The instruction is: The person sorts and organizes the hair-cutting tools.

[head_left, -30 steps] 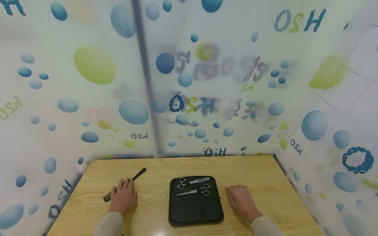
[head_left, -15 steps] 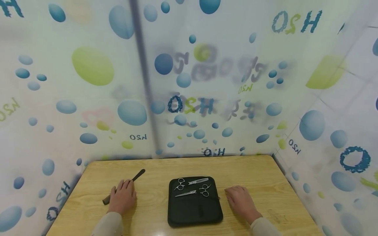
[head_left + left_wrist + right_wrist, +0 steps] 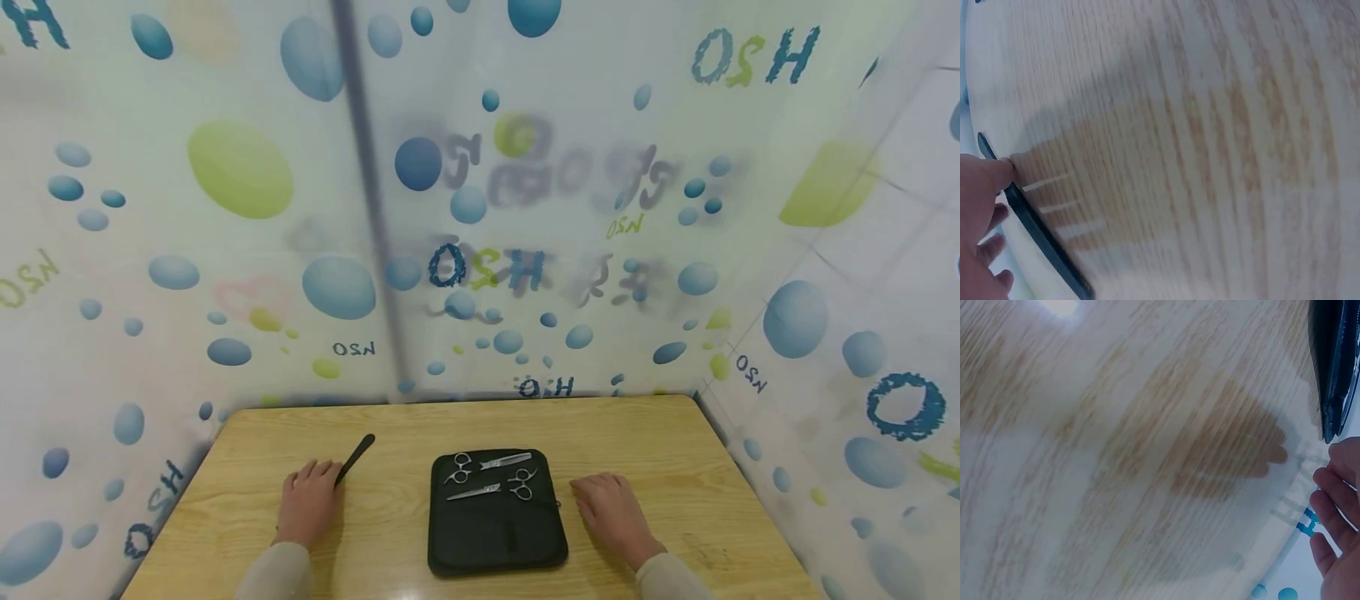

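My left hand (image 3: 309,504) grips a slim black comb (image 3: 357,455) at the left of the table. The comb's narrow handle points away to the right; its other end is hidden under the hand in the head view. In the left wrist view the thumb lies across the comb (image 3: 1047,240), with fingers behind it. To the right, my right hand (image 3: 613,512) rests on the table, fingers loosely bent, holding nothing. Beside it lies a black zip case (image 3: 498,537). Two silver pairs of hairdressing scissors, an upper pair (image 3: 512,459) and a lower pair (image 3: 472,492), lie on the case.
The wooden table (image 3: 405,467) has its far edge against a patterned curtain (image 3: 600,167) with blue and green spots. More of this curtain hangs at both sides. The right wrist view shows the black case's edge (image 3: 1334,394) near the fingers.
My left hand has closed round the comb and turned it: the handle now points more steeply away, and its wide end has gone out of sight. The right hand and scissors have stayed put.
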Available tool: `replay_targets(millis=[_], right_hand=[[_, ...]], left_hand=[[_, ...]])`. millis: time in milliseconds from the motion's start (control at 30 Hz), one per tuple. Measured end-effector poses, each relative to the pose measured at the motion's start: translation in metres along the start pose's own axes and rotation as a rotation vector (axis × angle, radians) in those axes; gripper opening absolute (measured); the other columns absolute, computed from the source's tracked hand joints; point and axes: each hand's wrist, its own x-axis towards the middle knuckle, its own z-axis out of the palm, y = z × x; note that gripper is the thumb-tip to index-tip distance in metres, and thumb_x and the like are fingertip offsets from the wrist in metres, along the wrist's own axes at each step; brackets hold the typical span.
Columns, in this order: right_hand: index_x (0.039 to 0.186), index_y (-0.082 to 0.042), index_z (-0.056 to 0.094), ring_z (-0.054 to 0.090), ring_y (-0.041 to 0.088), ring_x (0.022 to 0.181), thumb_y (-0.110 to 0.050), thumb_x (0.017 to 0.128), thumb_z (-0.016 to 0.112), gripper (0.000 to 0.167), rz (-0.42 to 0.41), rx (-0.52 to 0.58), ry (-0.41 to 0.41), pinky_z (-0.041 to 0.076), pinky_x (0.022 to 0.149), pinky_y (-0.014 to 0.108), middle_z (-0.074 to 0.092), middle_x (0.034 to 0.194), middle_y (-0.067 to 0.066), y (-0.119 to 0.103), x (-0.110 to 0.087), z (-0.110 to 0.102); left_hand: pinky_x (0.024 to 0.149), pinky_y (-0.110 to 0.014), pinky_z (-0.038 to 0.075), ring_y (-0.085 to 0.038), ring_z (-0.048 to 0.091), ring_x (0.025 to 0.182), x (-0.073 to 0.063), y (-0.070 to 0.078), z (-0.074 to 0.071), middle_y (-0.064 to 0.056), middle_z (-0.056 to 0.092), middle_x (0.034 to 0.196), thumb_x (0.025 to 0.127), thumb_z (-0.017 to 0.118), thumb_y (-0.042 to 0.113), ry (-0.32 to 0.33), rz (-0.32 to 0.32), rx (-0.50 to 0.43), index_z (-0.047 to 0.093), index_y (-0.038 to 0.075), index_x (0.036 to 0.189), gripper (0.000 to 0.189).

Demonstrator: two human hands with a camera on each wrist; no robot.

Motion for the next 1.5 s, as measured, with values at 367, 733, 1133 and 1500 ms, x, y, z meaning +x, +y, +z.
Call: replay_targets(millis=[367,733,1133,1500], right_hand=[[0.106,-0.016,0.073,0.065,0.019,0.100,-0.019,0.085,0.074,0.021,0.011,-0.015,-0.008,0.047,0.095,0.046,0.074,0.103,-0.002,-0.0020,0.0001,0.0000],[0.106,-0.016,0.073,0.065,0.020,0.100,-0.017,0.085,0.074,0.021,0.018,0.008,-0.010,0.046,0.095,0.047,0.074,0.104,-0.001,-0.0030,0.0009,0.0018],[0.107,-0.015,0.072,0.065,0.020,0.101,-0.018,0.086,0.073,0.021,0.028,-0.002,-0.030,0.045,0.096,0.046,0.073,0.105,-0.001,-0.0055,0.0007,-0.0006],[0.106,-0.015,0.072,0.065,0.020,0.101,-0.018,0.086,0.073,0.020,0.032,-0.009,-0.033,0.045,0.096,0.047,0.073,0.104,-0.001,-0.0064,-0.0002,-0.0020]], left_hand=[[0.099,-0.067,0.036,-0.043,0.053,0.120,0.0026,-0.0013,-0.0004,-0.018,0.068,0.115,0.086,0.072,0.012,-0.033,-0.035,0.044,0.069,0.003,0.111,0.027],[0.098,-0.068,0.035,-0.043,0.055,0.113,0.0025,-0.0026,-0.0006,-0.018,0.068,0.112,0.084,0.074,0.012,-0.014,-0.035,-0.010,0.069,0.007,0.104,0.022],[0.093,-0.065,0.040,-0.040,0.059,0.104,0.0012,0.0004,0.0041,-0.015,0.065,0.102,0.081,0.077,0.010,0.064,0.012,-0.018,0.070,0.007,0.096,0.017],[0.094,-0.064,0.040,-0.038,0.062,0.103,0.0022,0.0070,0.0048,-0.013,0.071,0.101,0.081,0.076,0.010,0.060,0.025,-0.010,0.067,0.011,0.094,0.015]])
